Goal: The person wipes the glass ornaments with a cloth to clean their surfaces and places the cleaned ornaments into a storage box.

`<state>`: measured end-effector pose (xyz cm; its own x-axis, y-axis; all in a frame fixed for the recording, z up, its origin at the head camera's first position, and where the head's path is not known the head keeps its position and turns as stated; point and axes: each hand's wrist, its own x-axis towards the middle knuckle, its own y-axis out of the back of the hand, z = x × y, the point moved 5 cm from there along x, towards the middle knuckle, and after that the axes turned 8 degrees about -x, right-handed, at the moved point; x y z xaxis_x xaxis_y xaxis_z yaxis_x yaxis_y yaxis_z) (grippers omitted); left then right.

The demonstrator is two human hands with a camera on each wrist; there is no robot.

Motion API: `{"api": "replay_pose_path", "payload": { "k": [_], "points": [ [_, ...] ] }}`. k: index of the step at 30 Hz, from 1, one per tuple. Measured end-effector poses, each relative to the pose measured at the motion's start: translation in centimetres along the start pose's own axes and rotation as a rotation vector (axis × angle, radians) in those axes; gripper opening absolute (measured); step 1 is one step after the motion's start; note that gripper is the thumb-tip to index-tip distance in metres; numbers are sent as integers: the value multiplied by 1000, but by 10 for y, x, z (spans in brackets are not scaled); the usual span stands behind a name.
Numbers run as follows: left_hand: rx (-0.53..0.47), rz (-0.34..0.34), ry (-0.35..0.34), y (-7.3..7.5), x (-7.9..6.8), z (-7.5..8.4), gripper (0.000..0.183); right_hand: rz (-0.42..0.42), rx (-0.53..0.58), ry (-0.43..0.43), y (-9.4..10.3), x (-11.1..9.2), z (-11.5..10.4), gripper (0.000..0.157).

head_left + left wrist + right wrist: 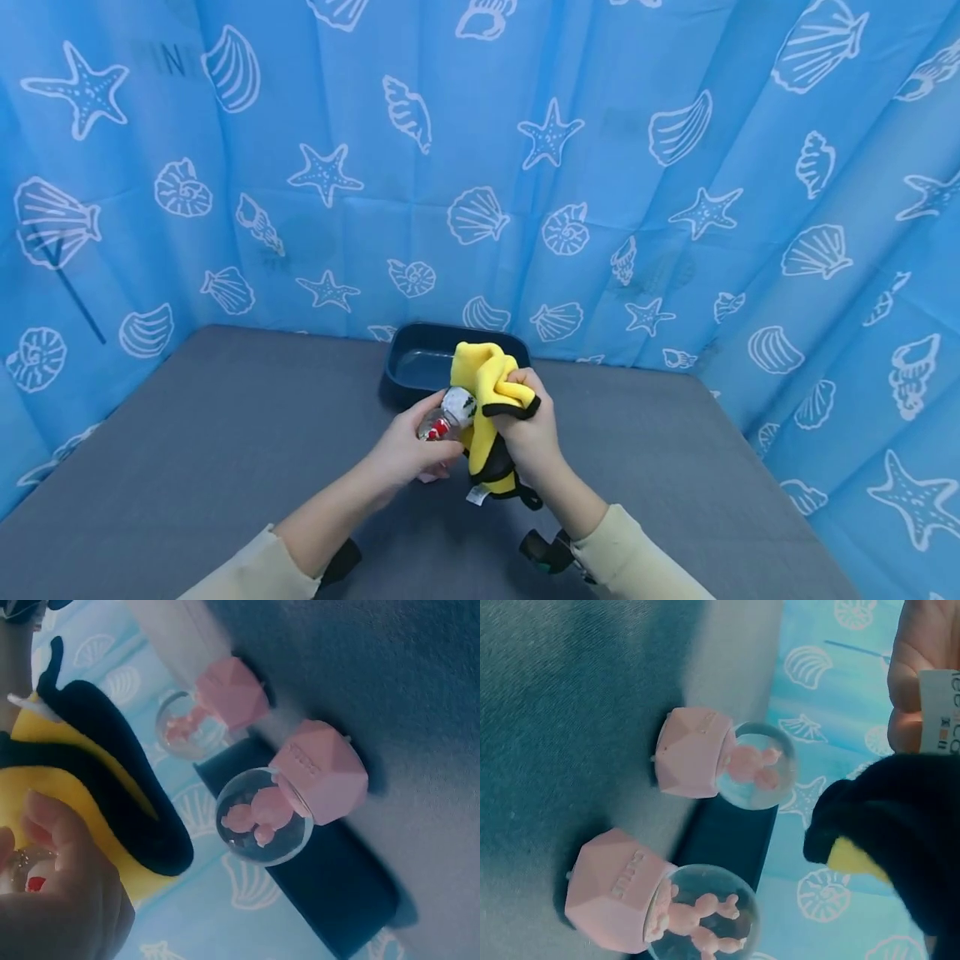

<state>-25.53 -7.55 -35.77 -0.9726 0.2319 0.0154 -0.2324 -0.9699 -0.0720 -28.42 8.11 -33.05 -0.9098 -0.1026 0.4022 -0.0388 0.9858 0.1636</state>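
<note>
My left hand [405,450] grips a small clear snow globe [437,428] with a red figure inside and a white, dark-marked end. In my right hand [532,425] is a bunched yellow cloth [487,375] edged in black, pressed up against the globe's white end. A white tag [477,496] hangs from the cloth's lower edge. Below the hands, two pink snow globes stand upright on faceted bases: the left wrist view shows a larger-looking pink globe [319,772] and another pink globe [232,694]. From the head they are mostly hidden behind my left hand.
A dark blue rectangular bin [420,367] stands at the back of the grey table [285,417], just beyond the hands. Behind the table hangs a blue curtain [465,150] printed with white shells and starfish.
</note>
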Motion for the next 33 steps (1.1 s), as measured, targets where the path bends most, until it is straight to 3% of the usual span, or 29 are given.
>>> {"api": "replay_pose_path", "payload": {
  "k": [4,8,16,21,24,27,33],
  "points": [
    [37,44,-51,1,1,3,76,91,59,-37,8,2,-3,22],
    [111,82,-102,3,1,6,78,111,89,17,12,3,-15,20],
    [177,93,-131,1,2,8,74,-122,-19,119,-3,-2,-24,22],
    [308,122,-253,0,-1,12,63,-270,-130,131,-11,-7,-18,29],
    [378,156,-306,1,-2,13,61,-315,-179,129,-15,-8,-13,32],
    [377,181,-272,1,-2,12,65,-277,-186,123,-16,-6,-9,30],
    [371,209,-164,-3,2,10,75,-73,-139,152,-9,-4,-6,23]
  ]
}}
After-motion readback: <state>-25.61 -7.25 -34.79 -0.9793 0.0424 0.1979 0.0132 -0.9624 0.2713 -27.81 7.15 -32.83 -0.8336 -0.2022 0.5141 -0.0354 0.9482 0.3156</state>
